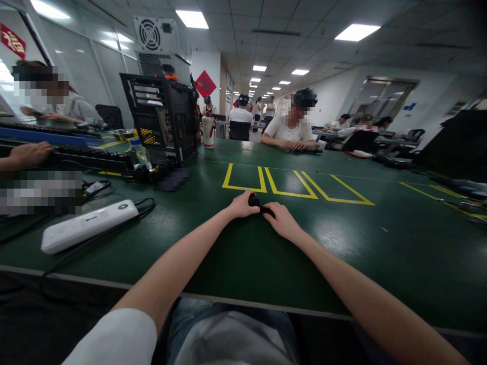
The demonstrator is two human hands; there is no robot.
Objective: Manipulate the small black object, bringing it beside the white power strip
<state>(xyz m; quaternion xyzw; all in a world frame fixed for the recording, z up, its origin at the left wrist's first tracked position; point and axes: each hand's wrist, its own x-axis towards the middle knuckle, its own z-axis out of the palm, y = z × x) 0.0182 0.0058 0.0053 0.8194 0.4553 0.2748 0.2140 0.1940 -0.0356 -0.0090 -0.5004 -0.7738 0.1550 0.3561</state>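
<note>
Shirt (232, 340) at six o'clock. Twelve: your left hand (243, 205), right hand (280, 218) pinch small black item (253, 200); handling underway, not yet released; finished share unclear.

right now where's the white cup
In the head view, the white cup stands on the green table, left of centre towards the far side, just right of the black computer case.

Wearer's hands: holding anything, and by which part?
Left hand grips a small black item; right hand touches black material beside it. One piece or two, and part gripped: unclear.
</note>
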